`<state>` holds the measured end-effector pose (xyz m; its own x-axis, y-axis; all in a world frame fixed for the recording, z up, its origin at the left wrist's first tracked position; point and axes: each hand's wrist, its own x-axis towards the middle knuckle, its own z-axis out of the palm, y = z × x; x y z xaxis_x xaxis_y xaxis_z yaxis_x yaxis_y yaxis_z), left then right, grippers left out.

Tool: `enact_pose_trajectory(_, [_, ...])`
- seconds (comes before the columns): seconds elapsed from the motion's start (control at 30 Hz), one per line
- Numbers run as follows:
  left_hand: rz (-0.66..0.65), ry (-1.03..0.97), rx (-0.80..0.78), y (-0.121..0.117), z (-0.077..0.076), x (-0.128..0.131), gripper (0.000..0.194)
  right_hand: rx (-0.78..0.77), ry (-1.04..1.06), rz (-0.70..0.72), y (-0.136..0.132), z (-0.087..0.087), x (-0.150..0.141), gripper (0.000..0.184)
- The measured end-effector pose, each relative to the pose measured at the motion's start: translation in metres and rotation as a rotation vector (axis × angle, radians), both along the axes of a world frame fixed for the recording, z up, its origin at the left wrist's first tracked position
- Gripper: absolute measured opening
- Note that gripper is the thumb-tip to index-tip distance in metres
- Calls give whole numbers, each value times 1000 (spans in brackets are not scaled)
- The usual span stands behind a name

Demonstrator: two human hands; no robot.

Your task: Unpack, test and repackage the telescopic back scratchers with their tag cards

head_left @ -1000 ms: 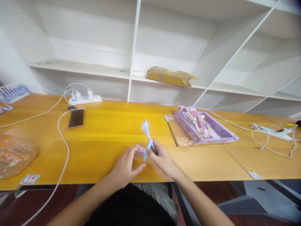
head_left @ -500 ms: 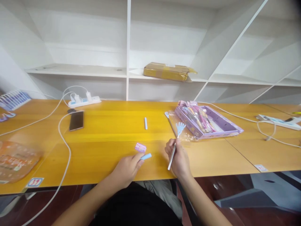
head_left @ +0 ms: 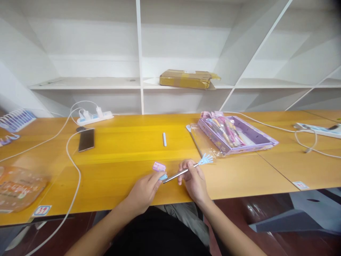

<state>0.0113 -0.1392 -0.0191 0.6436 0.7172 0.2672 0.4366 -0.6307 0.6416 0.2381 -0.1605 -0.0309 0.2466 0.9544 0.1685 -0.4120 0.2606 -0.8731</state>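
Observation:
My right hand point(head_left: 194, 179) is closed on the metal rod of a back scratcher point(head_left: 206, 159), whose light blue hand-shaped head points right. In my left hand point(head_left: 145, 190) a short light blue tube, a handle sleeve point(head_left: 163, 177), is pinched between thumb and fingers. The rod's free end lies right at the sleeve's open end; I cannot tell whether it is inside. Just beyond my left fingers is a small pink and purple label card point(head_left: 159, 166). Farther back on the table lies a second blue sleeve point(head_left: 164, 139). Another back scratcher point(head_left: 195, 140) rests to the right of it.
A purple box point(head_left: 252, 144) holds several wrapped back scratchers, with clear plastic film beside it. On the left are a phone point(head_left: 86, 139), a power strip point(head_left: 95, 118), white cables and an orange bag point(head_left: 21, 188). A cardboard parcel point(head_left: 186, 79) sits on the shelf.
My right hand has tilted the back scratcher from upright to nearly level, bringing its rod end left to the sleeve. My left hand has turned the sleeve slightly and stayed in place.

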Motion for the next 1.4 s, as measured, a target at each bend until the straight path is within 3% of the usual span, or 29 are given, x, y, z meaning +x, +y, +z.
enact_pose_trajectory(0.17, [-12,9,25,1,-5,0,43,69,41,-108,-3,7,3,37])
enact_pose_trajectory(0.3, [-17,-33,45,1,-5,0,40,48,-16,-39,-2,6,2,36])
enact_pose_trajectory(0.5, [61,6,-85,-2,-5,0,29,48,-28,-33,-1,3,2,34])
enact_pose_trajectory(0.87, [35,-18,-4,0,-12,-1,22,147,-170,32,-12,8,3,37])
enact_pose_trajectory(1.1, [-34,-103,66,-1,-22,-3,19,155,-250,121,-18,11,8,41])
enact_pose_trajectory(1.33, [10,-28,88,-1,-19,-3,23,92,-329,234,-12,7,0,45])
enact_pose_trajectory(1.4, [32,8,89,-2,-16,-1,24,65,-256,151,-5,10,6,40])
